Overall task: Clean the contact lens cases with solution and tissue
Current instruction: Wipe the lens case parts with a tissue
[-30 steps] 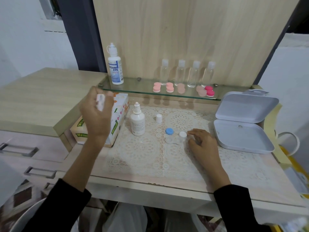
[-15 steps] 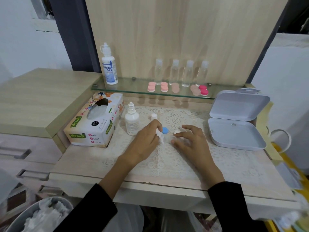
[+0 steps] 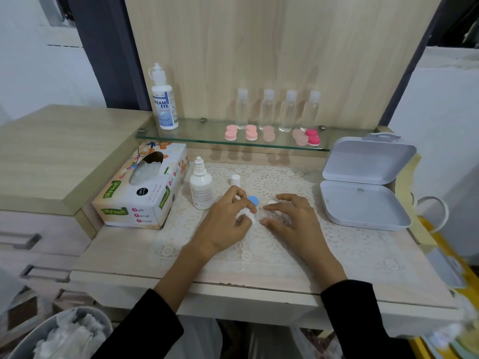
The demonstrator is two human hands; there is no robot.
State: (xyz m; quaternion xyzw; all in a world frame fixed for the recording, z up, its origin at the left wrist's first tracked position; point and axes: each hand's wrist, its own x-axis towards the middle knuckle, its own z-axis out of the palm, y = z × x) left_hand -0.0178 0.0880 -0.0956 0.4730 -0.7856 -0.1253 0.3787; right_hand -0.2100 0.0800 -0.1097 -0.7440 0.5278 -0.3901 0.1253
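Left hand [image 3: 228, 221] lowered, tissue [image 3: 246, 215]; right [image 3: 290, 218] holds case [image 3: 253, 200]; Mysoft box [image 3: 140, 193], DREAM EYE bottle [image 3: 163, 104]

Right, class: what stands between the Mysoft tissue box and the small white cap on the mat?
In the head view, a small white dropper bottle stands between tissue box and cap.

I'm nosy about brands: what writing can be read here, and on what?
"REAM EYE", first letter out of sight: tall bottle on the glass shelf.
"Mysoft": tissue box.
"Soft Facial Tissue": same box.
Print on the small bottle: too small to read.
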